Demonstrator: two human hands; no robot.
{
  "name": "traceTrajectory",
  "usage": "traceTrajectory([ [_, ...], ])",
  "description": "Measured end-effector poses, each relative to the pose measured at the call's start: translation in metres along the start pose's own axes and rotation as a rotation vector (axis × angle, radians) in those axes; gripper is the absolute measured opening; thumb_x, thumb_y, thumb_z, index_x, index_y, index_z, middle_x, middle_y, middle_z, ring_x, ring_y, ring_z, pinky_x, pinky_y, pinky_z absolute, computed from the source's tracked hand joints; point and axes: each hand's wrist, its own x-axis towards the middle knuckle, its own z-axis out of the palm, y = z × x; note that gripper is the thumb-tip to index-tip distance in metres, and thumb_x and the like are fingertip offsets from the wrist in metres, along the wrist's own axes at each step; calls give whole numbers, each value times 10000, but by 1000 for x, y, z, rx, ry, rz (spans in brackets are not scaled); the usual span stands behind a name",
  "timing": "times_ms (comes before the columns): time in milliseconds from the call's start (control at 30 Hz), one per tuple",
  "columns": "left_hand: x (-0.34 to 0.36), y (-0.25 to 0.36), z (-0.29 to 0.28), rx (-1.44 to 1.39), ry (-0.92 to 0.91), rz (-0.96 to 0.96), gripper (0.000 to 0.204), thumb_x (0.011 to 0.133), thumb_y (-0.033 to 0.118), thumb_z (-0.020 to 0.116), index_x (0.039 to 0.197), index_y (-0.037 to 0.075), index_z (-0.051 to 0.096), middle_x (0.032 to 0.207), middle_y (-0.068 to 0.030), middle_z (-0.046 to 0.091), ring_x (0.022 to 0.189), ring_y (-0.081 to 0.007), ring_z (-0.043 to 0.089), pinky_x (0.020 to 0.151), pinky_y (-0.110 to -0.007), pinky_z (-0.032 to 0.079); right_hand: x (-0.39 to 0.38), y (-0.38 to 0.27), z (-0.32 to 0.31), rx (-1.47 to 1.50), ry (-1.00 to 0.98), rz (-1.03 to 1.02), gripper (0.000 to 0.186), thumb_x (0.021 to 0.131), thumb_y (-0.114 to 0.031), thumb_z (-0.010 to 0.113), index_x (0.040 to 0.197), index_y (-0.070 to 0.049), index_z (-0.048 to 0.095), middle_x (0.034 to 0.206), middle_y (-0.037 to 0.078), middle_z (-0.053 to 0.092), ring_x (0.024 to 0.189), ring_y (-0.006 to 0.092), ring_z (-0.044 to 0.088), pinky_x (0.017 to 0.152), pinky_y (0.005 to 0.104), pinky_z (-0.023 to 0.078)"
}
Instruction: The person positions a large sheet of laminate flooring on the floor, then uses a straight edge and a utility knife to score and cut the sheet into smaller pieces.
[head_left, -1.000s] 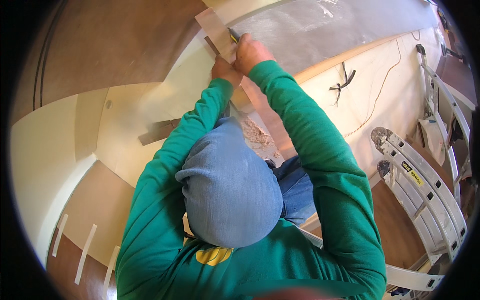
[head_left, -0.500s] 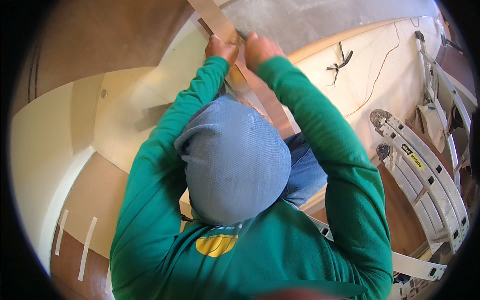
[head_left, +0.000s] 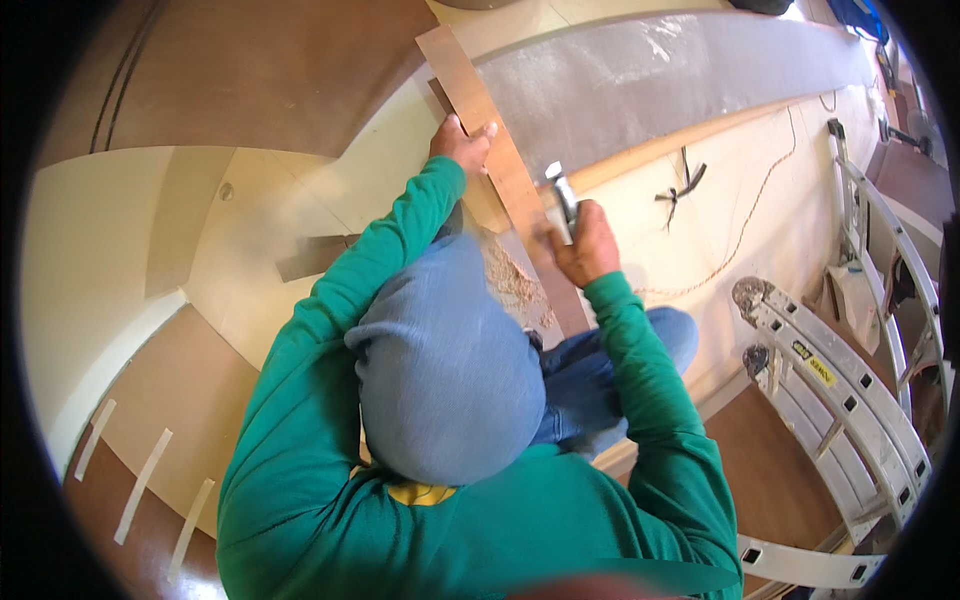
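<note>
A long, narrow brown wood-coloured strip (head_left: 497, 140) slants from the upper middle down past my raised denim knee. My left hand (head_left: 463, 148) grips its left edge, thumb on top and some fingers hidden beneath. Just right of the strip, my right hand (head_left: 590, 245) is closed round a small silver-and-dark hand tool (head_left: 563, 192). The tool's bright end points up and away; blur hides its exact kind. Between the strip and my knee lies a pile of light brown shavings or crumbs (head_left: 515, 280).
A long grey dusty panel (head_left: 640, 80) with a pale wooden edge lies beyond my right hand. A folded aluminium ladder (head_left: 840, 380) occupies the right side. A black tie (head_left: 680, 190) and twisted cord (head_left: 765, 180) lie on the pale floor. A brown panel (head_left: 240, 70) is at upper left.
My right hand has drawn back toward me and right, off the strip, and the silver tool now shows. My left hand has shifted slightly away and right, still on the strip.
</note>
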Motion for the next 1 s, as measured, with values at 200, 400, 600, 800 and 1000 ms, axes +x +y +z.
traceTrajectory([
  [200,-12,5,-23,-302,-236,-62,706,922,610,644,1329,42,549,1193,-132,663,964,-236,707,716,-359,615,-1,-24,42,-173,-36,40,728,728,-396,853,1293,-68,531,1042,179,611,983,378,640,789,477,563],
  [400,-13,-6,-28,-453,-245,-48,775,922,787,487,1201,71,591,1039,-78,653,878,-183,684,746,-353,581,-3,11,-5,-99,128,-31,625,686,-368,842,1186,-79,602,1041,138,624,966,354,640,783,472,559],
  [600,-2,5,-13,-241,-104,19,561,911,610,697,1046,73,608,873,-45,658,749,-157,679,665,-308,575,1,67,-38,-240,61,109,628,693,-353,850,1177,-58,578,1081,150,617,1027,368,625,836,481,544],
  [800,28,4,-2,-77,102,89,507,842,500,823,967,69,588,807,-38,652,653,-132,644,570,-298,558,13,58,-11,-162,76,51,730,737,-363,859,1317,-68,527,1147,154,592,1097,360,595,880,468,528],
  [1000,43,10,-7,-124,124,113,422,845,385,841,865,63,568,737,-28,629,613,-118,621,526,-280,545,14,64,-4,-152,64,64,752,739,-328,874,1343,-64,511,1153,164,583,1112,372,565,903,473,513],
])
